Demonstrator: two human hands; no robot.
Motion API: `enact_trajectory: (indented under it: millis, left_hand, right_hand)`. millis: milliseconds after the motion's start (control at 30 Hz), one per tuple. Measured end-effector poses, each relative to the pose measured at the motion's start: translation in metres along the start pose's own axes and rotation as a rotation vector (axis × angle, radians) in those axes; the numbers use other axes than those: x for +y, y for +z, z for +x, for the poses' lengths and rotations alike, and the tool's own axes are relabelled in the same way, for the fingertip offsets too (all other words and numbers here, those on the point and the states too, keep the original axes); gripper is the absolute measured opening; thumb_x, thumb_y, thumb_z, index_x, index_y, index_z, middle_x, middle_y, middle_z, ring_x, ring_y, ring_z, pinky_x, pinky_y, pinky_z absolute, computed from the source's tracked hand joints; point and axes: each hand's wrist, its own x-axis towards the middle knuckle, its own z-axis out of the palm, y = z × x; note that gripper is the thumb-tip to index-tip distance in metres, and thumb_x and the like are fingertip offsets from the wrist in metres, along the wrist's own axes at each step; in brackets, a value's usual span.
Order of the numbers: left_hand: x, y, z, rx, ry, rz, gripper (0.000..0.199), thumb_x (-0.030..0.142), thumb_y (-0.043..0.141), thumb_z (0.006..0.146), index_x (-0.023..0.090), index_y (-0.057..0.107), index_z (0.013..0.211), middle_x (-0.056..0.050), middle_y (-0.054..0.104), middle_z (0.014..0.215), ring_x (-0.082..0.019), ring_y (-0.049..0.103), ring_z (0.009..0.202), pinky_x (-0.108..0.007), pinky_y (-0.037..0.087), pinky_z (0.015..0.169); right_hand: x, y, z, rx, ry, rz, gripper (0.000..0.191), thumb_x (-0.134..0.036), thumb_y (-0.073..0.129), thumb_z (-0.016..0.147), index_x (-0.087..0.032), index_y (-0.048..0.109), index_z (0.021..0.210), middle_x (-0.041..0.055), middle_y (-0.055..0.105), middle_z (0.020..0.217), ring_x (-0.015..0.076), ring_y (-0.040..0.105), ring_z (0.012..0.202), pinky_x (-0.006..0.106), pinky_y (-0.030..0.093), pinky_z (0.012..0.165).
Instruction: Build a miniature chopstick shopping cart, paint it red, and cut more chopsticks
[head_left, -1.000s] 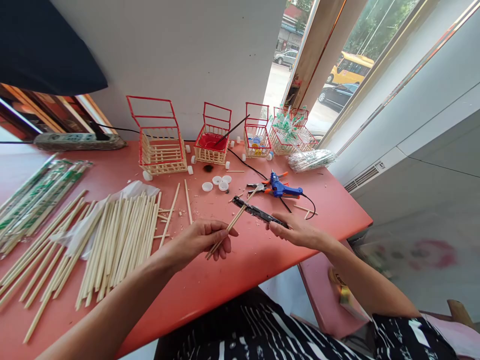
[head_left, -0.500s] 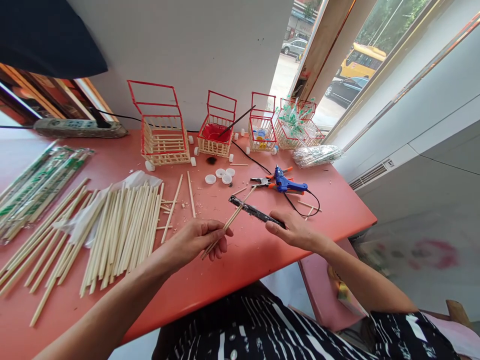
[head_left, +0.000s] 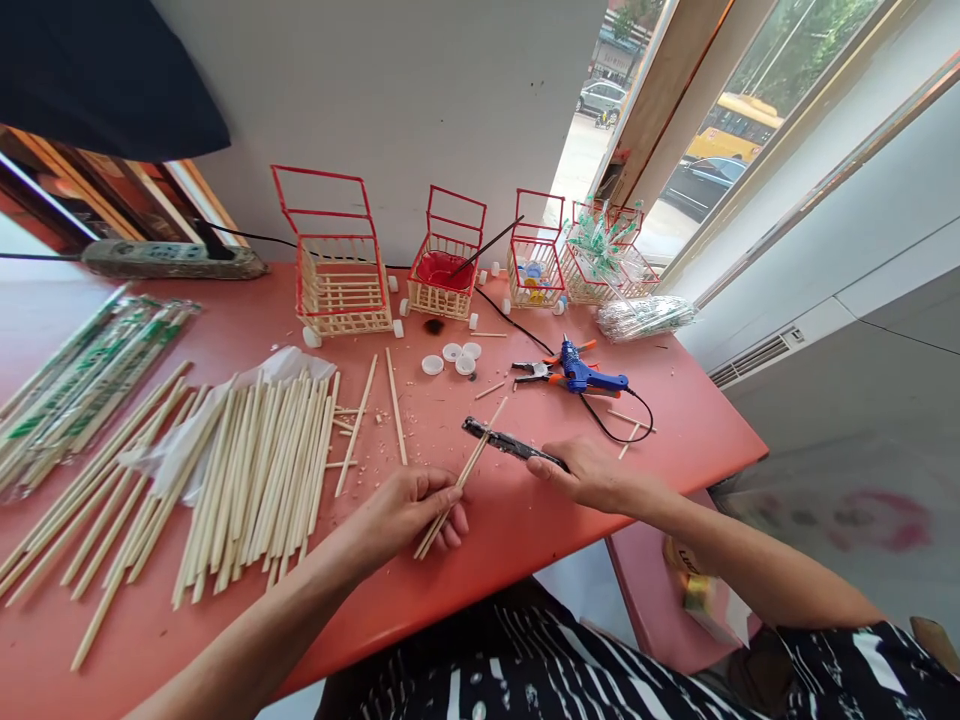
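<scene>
Two thin wooden sticks [head_left: 472, 462] are pinched in my left hand [head_left: 431, 505], pointing up and away to the right. My right hand [head_left: 581, 470] is wrapped round a dark, worn cutting tool [head_left: 514, 445]. The tool's far end lies against the sticks near their upper part; whether its blades are closed on them is too small to tell. A large spread of wooden sticks [head_left: 259, 470] rests on the table left of my left hand. Two loose sticks [head_left: 396, 405] lie just beyond it.
Small stick-built carts [head_left: 341, 285] with red frames line the wall. A blue glue gun [head_left: 589, 372] lies beside pliers [head_left: 534, 372], its cord looping right. White caps [head_left: 433, 365], wrapped sticks [head_left: 97, 375] and a power strip [head_left: 172, 260] are also on the red table [head_left: 360, 620].
The view has shifted slightly, so the tabletop appears further right and lower. Both hands keep their holds, and the sticks' tips now extend less beyond the tool.
</scene>
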Motion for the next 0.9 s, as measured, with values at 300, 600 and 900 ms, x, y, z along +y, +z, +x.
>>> enact_trajectory:
  millis: [300, 600, 900]
  left_hand:
    - [-0.002, 0.002, 0.001, 0.000, -0.054, -0.040, 0.063, 0.073, 0.081, 0.059, 0.016, 0.064, 0.080, -0.003, 0.072, 0.064, -0.017, 0.069, 0.054, -0.026, 0.052, 0.051]
    - [-0.006, 0.006, 0.000, -0.007, -0.048, -0.029, 0.058, 0.069, 0.077, 0.064, 0.016, 0.062, 0.080, -0.004, 0.072, 0.064, -0.017, 0.069, 0.054, -0.025, 0.052, 0.050]
    - [-0.008, 0.005, 0.001, -0.025, -0.054, -0.048, 0.056, 0.068, 0.078, 0.063, 0.017, 0.060, 0.079, -0.004, 0.071, 0.063, -0.017, 0.069, 0.052, -0.026, 0.052, 0.049]
  right_hand:
    - [0.003, -0.001, 0.014, -0.097, 0.063, -0.040, 0.068, -0.076, 0.028, 0.099, -0.020, 0.040, 0.063, -0.0031, 0.036, 0.057, 0.0104, 0.030, 0.053, 0.032, 0.019, 0.058]
    - [0.004, -0.006, 0.020, -0.124, 0.012, -0.034, 0.064, -0.071, 0.034, 0.099, -0.020, 0.043, 0.061, -0.0034, 0.034, 0.053, 0.0103, 0.028, 0.052, 0.031, 0.020, 0.055]
    - [0.005, -0.005, 0.022, -0.122, -0.015, -0.088, 0.069, -0.069, 0.031, 0.100, -0.017, 0.053, 0.062, -0.0017, 0.038, 0.052, 0.0109, 0.031, 0.051, 0.030, 0.024, 0.055]
